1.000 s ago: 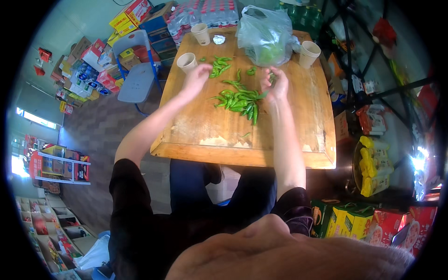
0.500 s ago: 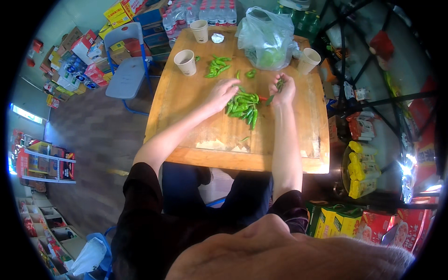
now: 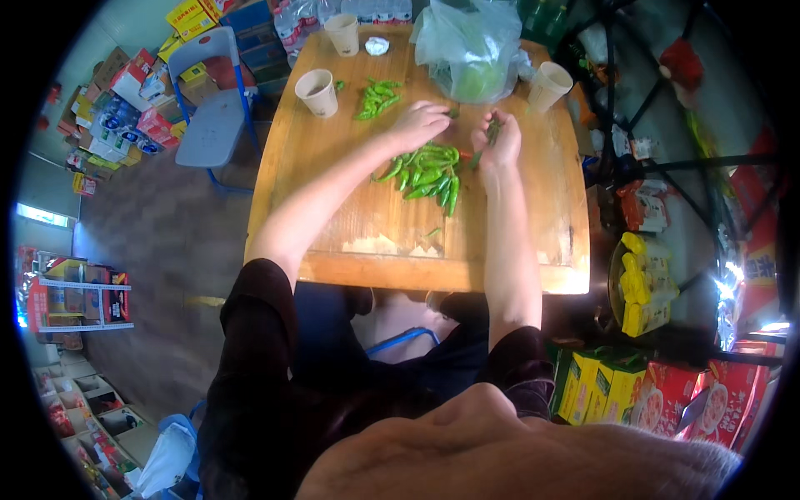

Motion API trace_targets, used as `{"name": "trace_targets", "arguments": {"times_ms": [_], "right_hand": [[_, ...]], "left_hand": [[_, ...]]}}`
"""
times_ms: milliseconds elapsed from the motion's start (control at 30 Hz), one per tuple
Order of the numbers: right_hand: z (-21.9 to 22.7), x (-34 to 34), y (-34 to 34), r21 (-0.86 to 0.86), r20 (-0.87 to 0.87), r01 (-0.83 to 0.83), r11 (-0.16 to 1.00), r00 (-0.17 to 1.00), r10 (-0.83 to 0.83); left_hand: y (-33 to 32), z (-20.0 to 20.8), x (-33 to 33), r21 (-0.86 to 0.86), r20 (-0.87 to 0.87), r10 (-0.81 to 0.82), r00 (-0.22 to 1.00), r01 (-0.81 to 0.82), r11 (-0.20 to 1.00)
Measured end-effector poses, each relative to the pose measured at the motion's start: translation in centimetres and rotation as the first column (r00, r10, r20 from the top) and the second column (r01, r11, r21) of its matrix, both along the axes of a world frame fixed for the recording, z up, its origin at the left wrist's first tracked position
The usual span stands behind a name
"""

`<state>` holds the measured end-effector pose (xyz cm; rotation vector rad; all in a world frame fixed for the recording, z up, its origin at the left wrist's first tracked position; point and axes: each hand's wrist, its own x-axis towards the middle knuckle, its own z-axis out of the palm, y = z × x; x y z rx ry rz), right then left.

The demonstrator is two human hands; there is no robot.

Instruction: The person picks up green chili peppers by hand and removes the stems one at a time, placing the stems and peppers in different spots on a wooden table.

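Observation:
On the wooden table (image 3: 333, 225) lies a pile of green chili peppers (image 3: 429, 173) between my forearms, with a smaller group of green chili peppers (image 3: 379, 98) farther left. My left hand (image 3: 419, 127) reaches past the pile, its fingers bent and closed at the tips on a dark green chili pepper (image 3: 452, 112). Curled palm-up on the right, my right hand (image 3: 500, 137) holds slim dark green pieces (image 3: 493, 131) that look like chili peppers or their stems. An orange-red bit (image 3: 465, 156) shows just below it, too small to name.
Paper cups stand at the left (image 3: 317, 92), the far left (image 3: 342, 35) and the right (image 3: 550, 87). A plastic bag (image 3: 467, 54) with green contents sits at the back, near a crumpled white piece (image 3: 377, 45). Left of the table is a chair (image 3: 210, 125); shelving (image 3: 642, 171) stands right.
My left hand has moved forward and right, from beside the pile to beyond it, onto a pepper there. The right hand keeps its place, still curled. The whole view has shifted slightly.

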<state>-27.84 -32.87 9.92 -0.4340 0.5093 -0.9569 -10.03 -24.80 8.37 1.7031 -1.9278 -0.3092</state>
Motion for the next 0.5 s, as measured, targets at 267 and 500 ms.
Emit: {"name": "trace_targets", "arguments": {"times_ms": [267, 500], "right_hand": [[1.4, 1.1, 2.1, -0.118, -0.083, -0.067, 0.991, 0.995, 0.057], [-0.2, 0.8, 1.0, -0.334, -0.170, -0.128, 0.934, 0.983, 0.074]], "left_hand": [[7.1, 1.3, -0.6, -0.369, -0.071, 0.166, 0.984, -0.180, 0.912], [11.7, 2.6, -3.1, -0.281, -0.427, 0.111, 0.897, -0.248, 0.927]]}}
